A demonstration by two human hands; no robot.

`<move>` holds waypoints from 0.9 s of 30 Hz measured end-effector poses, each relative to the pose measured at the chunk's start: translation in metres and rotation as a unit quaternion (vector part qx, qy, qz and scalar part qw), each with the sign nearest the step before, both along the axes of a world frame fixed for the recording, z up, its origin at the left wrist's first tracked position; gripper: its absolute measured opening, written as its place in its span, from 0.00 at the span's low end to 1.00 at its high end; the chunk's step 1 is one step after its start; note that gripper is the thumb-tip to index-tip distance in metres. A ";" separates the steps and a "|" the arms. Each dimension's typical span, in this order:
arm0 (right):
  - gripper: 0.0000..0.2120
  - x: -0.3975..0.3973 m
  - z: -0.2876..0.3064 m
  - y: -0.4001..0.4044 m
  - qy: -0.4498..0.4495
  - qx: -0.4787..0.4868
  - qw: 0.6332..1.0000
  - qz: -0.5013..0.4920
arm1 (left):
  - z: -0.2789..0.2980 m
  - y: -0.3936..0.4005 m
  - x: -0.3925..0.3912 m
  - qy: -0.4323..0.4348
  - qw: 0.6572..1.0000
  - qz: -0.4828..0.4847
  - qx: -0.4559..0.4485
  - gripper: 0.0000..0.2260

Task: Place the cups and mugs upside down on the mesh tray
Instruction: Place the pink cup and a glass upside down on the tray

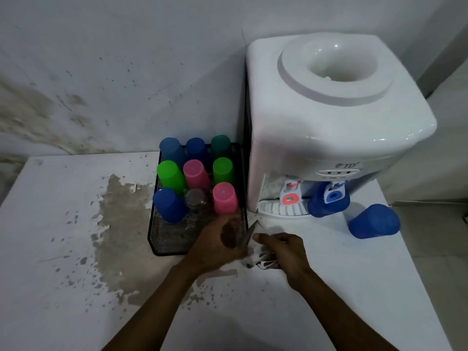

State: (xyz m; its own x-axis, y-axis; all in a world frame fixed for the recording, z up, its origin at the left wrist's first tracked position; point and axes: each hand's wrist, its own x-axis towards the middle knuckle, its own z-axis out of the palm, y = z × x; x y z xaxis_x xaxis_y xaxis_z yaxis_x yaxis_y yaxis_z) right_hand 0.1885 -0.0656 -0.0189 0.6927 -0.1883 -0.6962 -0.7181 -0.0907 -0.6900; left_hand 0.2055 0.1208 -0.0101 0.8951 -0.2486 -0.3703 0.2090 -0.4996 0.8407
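Observation:
A black mesh tray (174, 239) lies on the white table beside the dispenser. Several cups stand upside down in it, in blue, teal, green and pink, with one clear glass (195, 198) in the front row between a blue cup (169, 204) and a pink cup (225, 198). The tray's near strip is bare. My left hand (217, 245) and my right hand (286, 253) meet just right of the tray's near corner, both closed on a blurred clear glass (262, 260). I cannot tell whether it is one piece or two. Two more blue cups are outside the tray: one (325, 205) under the taps, one (374, 222) tilted on the table.
A white water dispenser (329, 117) stands right of the tray, with its drip grille (281, 210) at table level. The wall runs close behind. The table's paint is peeled in a large patch (119, 224) left of the tray. The right table edge drops to a tiled floor.

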 end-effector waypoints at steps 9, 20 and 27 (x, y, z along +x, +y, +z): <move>0.24 0.008 0.010 0.022 0.125 0.228 0.965 -0.019 | -0.007 -0.004 -0.036 -0.071 0.997 0.027 0.003 0.34; 0.28 -0.005 -0.001 -0.010 0.145 0.107 0.983 0.038 | -0.004 0.013 0.010 -0.041 0.978 0.062 0.198 0.27; 0.19 -0.024 -0.005 -0.039 0.140 0.072 0.987 -0.017 | -0.020 0.007 0.037 0.016 0.965 -0.025 0.262 0.32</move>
